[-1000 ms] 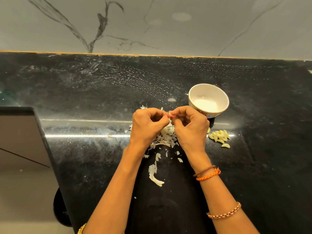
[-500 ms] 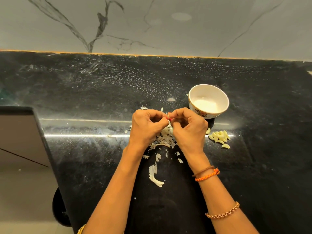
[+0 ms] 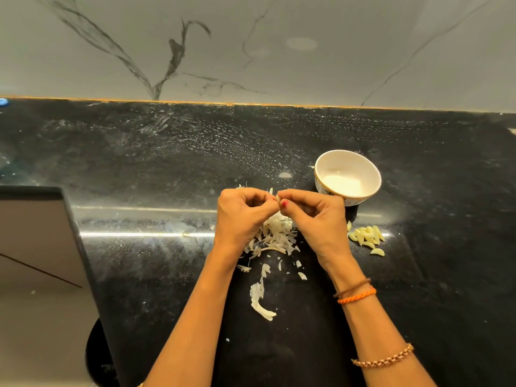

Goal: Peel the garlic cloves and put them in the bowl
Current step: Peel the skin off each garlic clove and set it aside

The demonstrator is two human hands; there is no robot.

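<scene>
I see L hand (image 3: 245,216) & R hand (image 3: 315,219) both pinching one garlic clove (image 3: 278,197) above peel pile (image 3: 276,236); bowl (image 3: 324,188) just right.

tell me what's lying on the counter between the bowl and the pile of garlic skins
Nothing lies there: in the head view, bare black counter separates the bowl from the skins, with the right hand held above it.

The bench (image 3: 139,169) is polished black stone, glossy enough to carry long streaks of light, with pale flecks through it. Behind it the wall (image 3: 335,65) is smooth grey-white marble with dark veins. The bowl (image 3: 374,174) looks like glazed white ceramic, shiny at the rim. The garlic skins (image 3: 276,236) are thin, dry and papery; the peeled cloves (image 3: 367,236) look smooth and slightly waxy.
</scene>
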